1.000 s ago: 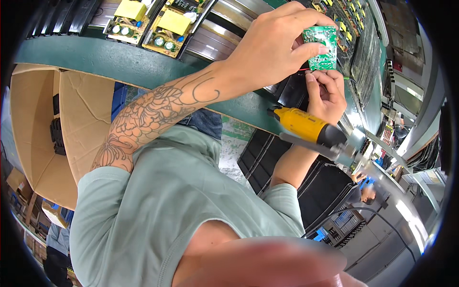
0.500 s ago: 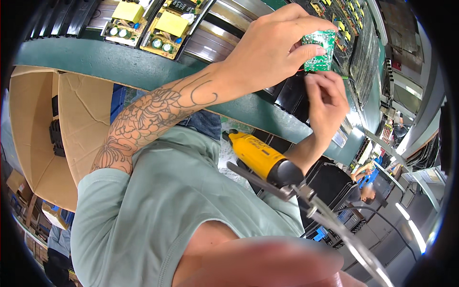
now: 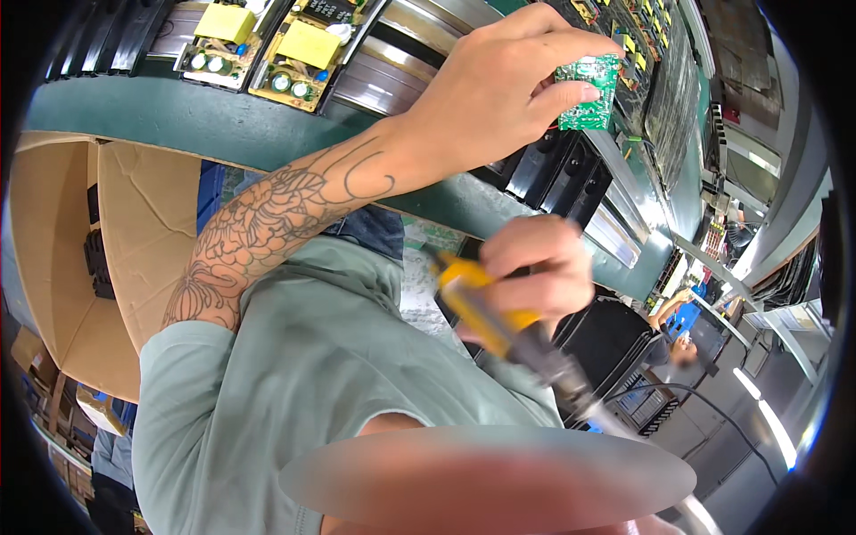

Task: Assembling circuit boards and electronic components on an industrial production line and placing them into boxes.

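Note:
My left hand (image 3: pixel 499 85), on a tattooed forearm, reaches up over the bench and pinches a small green circuit board (image 3: pixel 588 89) between fingers and thumb. Just below the board sit black housings (image 3: pixel 553 169) on the bench edge. My right hand (image 3: pixel 535 276) is lower, near my chest, wrapped around the body of a yellow electric screwdriver (image 3: pixel 481 316). The tool is blurred, and its dark rear end and cable (image 3: pixel 678 392) trail off to the lower right.
A green workbench edge (image 3: pixel 178 116) runs across the top, with boards carrying yellow parts (image 3: pixel 303 45) on a conveyor behind it. An open cardboard box (image 3: pixel 134 259) holding black parts (image 3: pixel 94 259) stands at the left. More racks and another person's arm (image 3: pixel 669 308) are at the right.
My right hand left the green board, dropped toward my chest and took hold of the yellow screwdriver, which had swung down from the bench edge. My left hand kept the board up.

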`<action>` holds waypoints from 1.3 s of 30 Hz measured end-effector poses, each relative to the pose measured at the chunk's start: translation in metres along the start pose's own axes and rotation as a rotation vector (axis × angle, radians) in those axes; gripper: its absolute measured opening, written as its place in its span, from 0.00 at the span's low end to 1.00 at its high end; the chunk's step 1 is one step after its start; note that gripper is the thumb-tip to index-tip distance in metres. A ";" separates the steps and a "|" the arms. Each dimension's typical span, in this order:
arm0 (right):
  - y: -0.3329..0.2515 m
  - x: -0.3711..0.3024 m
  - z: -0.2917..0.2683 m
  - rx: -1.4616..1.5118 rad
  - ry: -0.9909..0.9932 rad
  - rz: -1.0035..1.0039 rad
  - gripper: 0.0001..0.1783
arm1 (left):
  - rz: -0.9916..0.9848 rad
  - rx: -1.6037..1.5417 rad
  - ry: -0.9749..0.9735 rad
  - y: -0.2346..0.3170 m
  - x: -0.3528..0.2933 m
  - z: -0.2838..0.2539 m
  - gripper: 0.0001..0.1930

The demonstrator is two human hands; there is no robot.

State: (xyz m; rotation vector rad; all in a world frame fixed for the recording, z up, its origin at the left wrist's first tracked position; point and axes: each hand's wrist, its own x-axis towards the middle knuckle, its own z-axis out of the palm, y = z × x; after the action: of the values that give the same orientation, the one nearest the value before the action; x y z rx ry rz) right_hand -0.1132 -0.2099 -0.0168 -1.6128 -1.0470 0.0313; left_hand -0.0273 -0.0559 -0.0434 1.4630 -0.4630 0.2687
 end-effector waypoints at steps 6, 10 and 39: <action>0.004 -0.013 -0.059 -0.274 0.563 0.000 0.28 | -0.004 0.027 0.004 -0.001 0.002 0.002 0.19; 0.006 -0.002 -0.058 -0.595 0.912 0.327 0.26 | 0.042 -0.010 0.030 -0.002 0.002 0.006 0.19; 0.030 -0.004 -0.051 -0.580 0.922 0.372 0.22 | -0.068 -0.005 0.001 0.004 0.003 -0.003 0.19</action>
State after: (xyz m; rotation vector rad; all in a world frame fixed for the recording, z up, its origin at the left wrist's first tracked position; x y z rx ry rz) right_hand -0.0706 -0.2503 -0.0248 -1.9931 -0.0189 -0.7557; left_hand -0.0267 -0.0533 -0.0384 1.4705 -0.4119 0.2146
